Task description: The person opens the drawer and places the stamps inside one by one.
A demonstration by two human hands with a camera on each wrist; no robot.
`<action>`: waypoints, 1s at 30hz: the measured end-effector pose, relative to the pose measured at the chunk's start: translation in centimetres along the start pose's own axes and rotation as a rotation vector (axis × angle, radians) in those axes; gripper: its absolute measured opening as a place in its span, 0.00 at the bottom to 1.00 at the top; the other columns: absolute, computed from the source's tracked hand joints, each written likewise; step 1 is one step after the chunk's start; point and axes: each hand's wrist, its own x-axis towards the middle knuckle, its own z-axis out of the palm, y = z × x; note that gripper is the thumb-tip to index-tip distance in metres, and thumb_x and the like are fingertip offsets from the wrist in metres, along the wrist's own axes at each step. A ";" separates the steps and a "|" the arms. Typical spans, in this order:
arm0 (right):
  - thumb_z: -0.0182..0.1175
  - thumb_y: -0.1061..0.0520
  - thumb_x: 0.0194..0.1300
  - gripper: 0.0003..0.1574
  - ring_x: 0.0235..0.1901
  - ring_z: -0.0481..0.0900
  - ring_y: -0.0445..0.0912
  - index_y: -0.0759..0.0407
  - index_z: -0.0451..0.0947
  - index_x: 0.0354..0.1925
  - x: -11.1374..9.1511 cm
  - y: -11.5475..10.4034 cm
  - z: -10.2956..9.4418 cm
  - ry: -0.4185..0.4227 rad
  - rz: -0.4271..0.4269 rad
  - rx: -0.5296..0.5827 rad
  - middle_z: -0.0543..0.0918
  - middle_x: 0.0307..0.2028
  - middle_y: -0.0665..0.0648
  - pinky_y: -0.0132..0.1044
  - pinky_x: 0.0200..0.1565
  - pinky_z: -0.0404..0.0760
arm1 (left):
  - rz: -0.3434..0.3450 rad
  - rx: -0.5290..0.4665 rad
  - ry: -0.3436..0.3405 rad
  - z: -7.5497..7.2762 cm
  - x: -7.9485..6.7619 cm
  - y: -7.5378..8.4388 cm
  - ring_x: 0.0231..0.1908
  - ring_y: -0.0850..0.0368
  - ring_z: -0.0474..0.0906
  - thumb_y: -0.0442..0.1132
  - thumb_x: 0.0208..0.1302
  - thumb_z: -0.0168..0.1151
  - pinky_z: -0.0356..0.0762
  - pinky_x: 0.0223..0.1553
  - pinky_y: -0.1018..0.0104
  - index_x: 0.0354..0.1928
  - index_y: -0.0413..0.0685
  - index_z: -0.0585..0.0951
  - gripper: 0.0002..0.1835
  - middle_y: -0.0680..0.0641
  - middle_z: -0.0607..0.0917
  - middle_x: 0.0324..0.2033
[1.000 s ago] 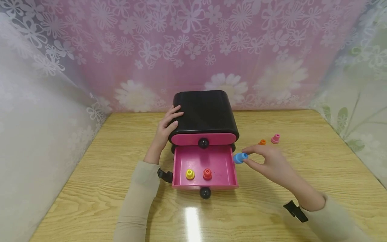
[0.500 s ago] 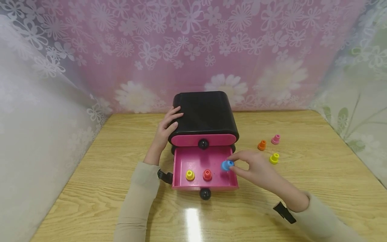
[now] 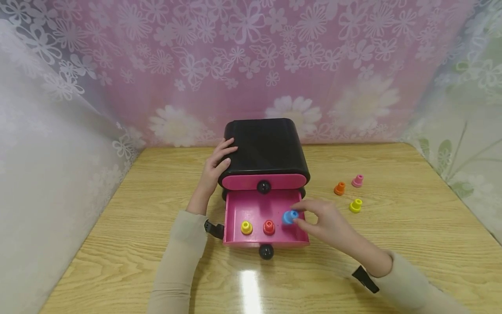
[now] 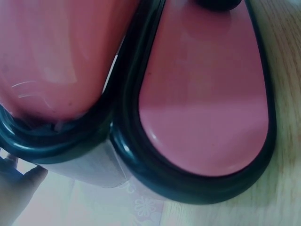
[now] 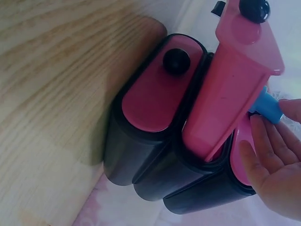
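A black drawer cabinet [image 3: 266,144] with pink fronts stands on the table, its middle drawer [image 3: 251,205] pulled out. My left hand [image 3: 215,168] rests on the cabinet's left side, fingers lying over the top edge. Between thumb and fingertips my right hand [image 3: 327,222] pinches a small blue stepped peg [image 3: 290,216], tilted, over the right part of the drawer. The right wrist view has the blue peg [image 5: 267,106] at the drawer's upper rim. A yellow peg [image 3: 246,227] and a red peg [image 3: 269,227] stand upright inside, near the drawer's front.
On the table right of the cabinet stand an orange peg [image 3: 340,188], a pink peg [image 3: 357,181] and another yellow peg [image 3: 355,205]. The open drawer's black knob [image 3: 266,251] juts toward the front. A flowered curtain [image 3: 251,65] hangs behind the table.
My right hand has carried the blue peg leftward from beside the drawer to over its inside, uncovering the orange and yellow pegs on the table. The left hand stays put.
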 end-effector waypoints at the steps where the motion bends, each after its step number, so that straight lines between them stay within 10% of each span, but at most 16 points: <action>1: 0.66 0.66 0.45 0.16 0.33 0.78 0.41 0.64 0.79 0.37 0.0 0.0 0.1 -0.005 0.007 0.002 0.82 0.32 0.50 0.36 0.37 0.77 | 0.001 0.000 0.000 0.0 0.0 0.0 0.63 0.37 0.41 0.26 0.56 0.42 0.39 0.61 0.50 0.50 0.20 0.68 0.20 0.28 0.60 0.58; 22: 0.67 0.64 0.46 0.13 0.31 0.76 0.41 0.60 0.80 0.35 -0.4 0.4 0.6 -0.079 -0.003 -0.007 0.81 0.31 0.48 0.35 0.35 0.77 | 0.005 -0.003 -0.002 0.1 0.0 -0.2 0.63 0.36 0.40 0.26 0.56 0.42 0.39 0.61 0.49 0.50 0.19 0.67 0.20 0.28 0.60 0.59; 30: 0.66 0.64 0.46 0.13 0.29 0.75 0.40 0.60 0.80 0.35 -0.4 0.4 0.7 -0.095 -0.009 -0.018 0.81 0.30 0.48 0.34 0.34 0.78 | 0.009 -0.034 0.010 -0.5 -0.2 -3.2 0.65 0.44 0.41 0.44 0.60 0.48 0.41 0.62 0.55 0.52 0.27 0.70 0.26 0.38 0.62 0.61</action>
